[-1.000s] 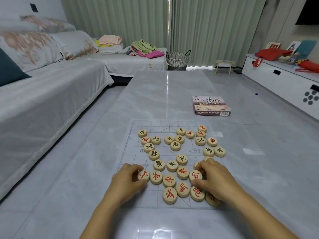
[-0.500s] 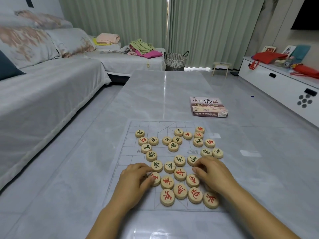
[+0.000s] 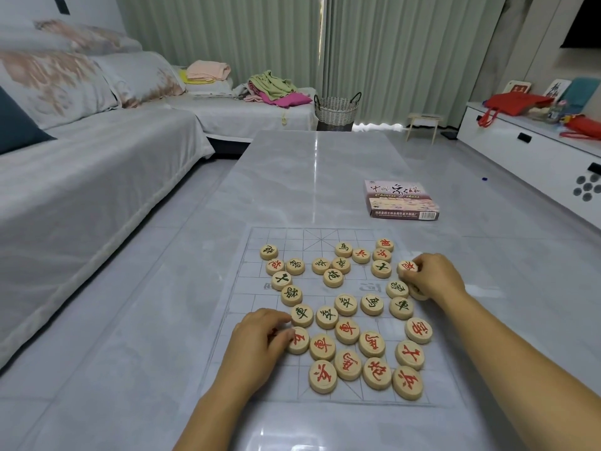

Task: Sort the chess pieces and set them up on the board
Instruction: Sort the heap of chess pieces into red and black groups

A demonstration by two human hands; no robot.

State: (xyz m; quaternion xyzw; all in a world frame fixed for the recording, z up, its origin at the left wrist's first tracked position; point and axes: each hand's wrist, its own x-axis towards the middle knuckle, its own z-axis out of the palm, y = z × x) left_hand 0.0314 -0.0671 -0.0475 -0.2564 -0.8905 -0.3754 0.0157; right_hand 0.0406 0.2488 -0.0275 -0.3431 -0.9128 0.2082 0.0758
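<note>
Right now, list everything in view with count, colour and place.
chess pieces: about thirty, pale wood with red or dark green characters, scattered on the board
board: one, clear sheet with grey grid, near end of table
table: one, grey marble look, centre
chess box: one, pink and maroon, on table beyond board, right
sofa: one, pale grey, left
clothes: a few piles, pink, green, magenta, far sofa section
basket: one, woven, by curtains
curtains: pale green, back wall
stool: one, wooden, by curtains
cabinet: one, white, right
left hand: board's near left, fingers curled over a part-hidden piece
right hand: board's right edge, pinches a red piece
</note>
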